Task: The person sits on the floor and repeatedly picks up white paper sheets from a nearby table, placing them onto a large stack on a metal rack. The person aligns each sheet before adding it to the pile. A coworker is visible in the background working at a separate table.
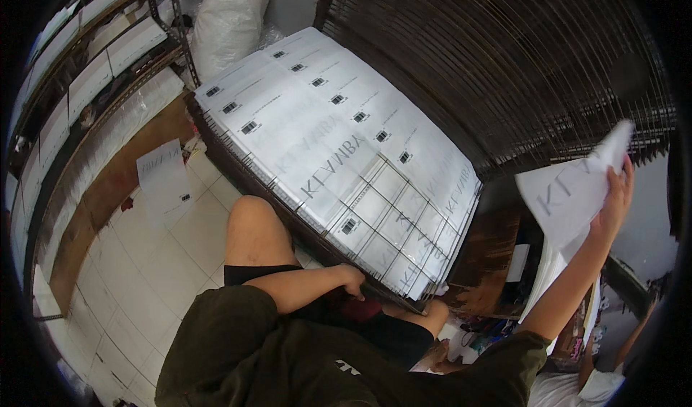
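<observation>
My right hand (613, 198) is raised at the far right, with its fingers closed on a thin white printed sheet (566, 194) that hangs bent and partly blurred. My left hand (352, 281) is low over my lap, beside the near edge of the wire rack. Its fingers are curled, and what they hold, if anything, is hidden. Several white sheets (288, 112) with dark lettering and small black marks lie overlapping on the drying rack (386, 173). At the rack's near right part, the wire grid shows over more printed sheets.
Raised wire rack layers (490, 61) stand behind. Shelves (108, 68) with white stacks line the left, and a large white plastic sack (231, 25) stands at the back. One printed sheet (164, 176) lies on the tiled floor. Another person's arm (634, 335) appears at the lower right.
</observation>
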Motion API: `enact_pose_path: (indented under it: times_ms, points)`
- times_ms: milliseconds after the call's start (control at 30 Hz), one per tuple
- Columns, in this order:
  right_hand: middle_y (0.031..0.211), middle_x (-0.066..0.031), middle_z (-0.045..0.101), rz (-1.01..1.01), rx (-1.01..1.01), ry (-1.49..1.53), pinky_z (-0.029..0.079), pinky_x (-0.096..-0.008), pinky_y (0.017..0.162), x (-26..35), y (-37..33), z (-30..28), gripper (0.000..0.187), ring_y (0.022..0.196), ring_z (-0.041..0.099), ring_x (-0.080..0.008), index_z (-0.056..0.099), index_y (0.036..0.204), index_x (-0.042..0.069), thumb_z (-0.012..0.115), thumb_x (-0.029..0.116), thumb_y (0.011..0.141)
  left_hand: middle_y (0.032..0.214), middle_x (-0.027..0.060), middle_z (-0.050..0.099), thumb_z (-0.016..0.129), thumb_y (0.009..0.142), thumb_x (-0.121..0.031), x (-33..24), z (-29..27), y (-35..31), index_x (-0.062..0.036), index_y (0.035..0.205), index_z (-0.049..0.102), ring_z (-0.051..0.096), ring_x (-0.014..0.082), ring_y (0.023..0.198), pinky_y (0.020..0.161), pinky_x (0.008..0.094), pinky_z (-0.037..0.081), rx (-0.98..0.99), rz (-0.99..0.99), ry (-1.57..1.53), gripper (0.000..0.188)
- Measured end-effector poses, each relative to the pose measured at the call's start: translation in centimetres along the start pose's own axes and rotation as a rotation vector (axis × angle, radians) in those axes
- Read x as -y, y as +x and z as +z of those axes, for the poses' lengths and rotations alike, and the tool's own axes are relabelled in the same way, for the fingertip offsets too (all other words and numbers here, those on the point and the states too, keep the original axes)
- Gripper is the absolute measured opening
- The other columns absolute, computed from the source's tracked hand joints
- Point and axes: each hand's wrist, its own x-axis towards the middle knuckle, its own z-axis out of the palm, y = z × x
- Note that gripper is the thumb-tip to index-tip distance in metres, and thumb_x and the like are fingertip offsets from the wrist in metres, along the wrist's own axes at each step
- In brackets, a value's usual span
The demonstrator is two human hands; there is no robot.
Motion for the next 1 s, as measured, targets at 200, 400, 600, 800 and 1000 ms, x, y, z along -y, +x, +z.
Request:
enact_pose_path:
  times_ms: [200, 400, 600, 800, 1000]
  points:
    - [0.114, -0.0133, 0.059, 0.198, 0.488, 0.009, 0.049, -0.0278, 0.084, 1.8, -2.3, 14.3, 0.050, 0.093, 0.060, -0.0152, 0.047, 0.131, 0.004, 0.056, 0.000, 0.082, 0.108, 0.0166, 0.065, 0.062, 0.074, -0.061, 1.3, 0.0, 0.9, -0.0057, 0.102, 0.068, 0.060, 0.0339, 0.103, 0.085, 0.0466, 0.047, 0.144, 0.060, -0.016, 0.062]
    - [0.127, -0.0179, 0.052, 0.154, 0.780, 0.078, 0.038, -0.0264, 0.099, 5.7, -6.7, 23.5, 0.067, 0.108, 0.055, -0.0211, 0.053, 0.127, -0.002, 0.048, 0.000, 0.060, 0.113, 0.0199, 0.062, 0.063, 0.075, -0.059, 1.5, 1.2, 1.4, 0.0000, 0.113, 0.063, 0.057, 0.0351, 0.110, 0.092, 0.0457, 0.044, 0.131, 0.078, 0.038, 0.070]
    - [0.132, -0.0208, 0.049, 0.057, 0.684, 0.139, 0.045, -0.0271, 0.094, 4.7, -7.3, 24.7, 0.067, 0.109, 0.057, -0.0196, 0.047, 0.131, -0.004, 0.048, -0.004, 0.064, 0.112, 0.0196, 0.063, 0.064, 0.075, -0.058, 1.5, 2.1, 1.9, 0.0000, 0.114, 0.063, 0.057, 0.0341, 0.111, 0.095, 0.0438, 0.043, 0.102, 0.043, 0.001, 0.070]
    - [0.139, -0.0183, 0.043, 0.378, 0.363, 0.219, 0.038, -0.0292, 0.101, -9.3, -11.0, 22.7, 0.066, 0.121, 0.049, -0.0213, 0.043, 0.134, -0.005, 0.047, -0.008, 0.069, 0.109, 0.0155, 0.065, 0.065, 0.072, -0.060, 0.3, 0.5, 0.5, -0.0057, 0.111, 0.066, 0.060, 0.0310, 0.105, 0.088, 0.0445, 0.047, 0.129, 0.023, 0.034, 0.067]
    - [0.135, -0.0140, 0.045, 0.660, 0.317, 0.319, 0.046, -0.0223, 0.075, -22.9, -23.8, 25.8, 0.070, 0.094, 0.055, -0.0120, 0.037, 0.140, 0.001, 0.046, -0.012, 0.071, 0.108, 0.0096, 0.066, 0.065, 0.072, -0.061, 0.7, 1.1, 1.0, -0.0101, 0.108, 0.068, 0.061, 0.0283, 0.104, 0.086, 0.0425, 0.048, 0.081, 0.010, 0.066, 0.062]
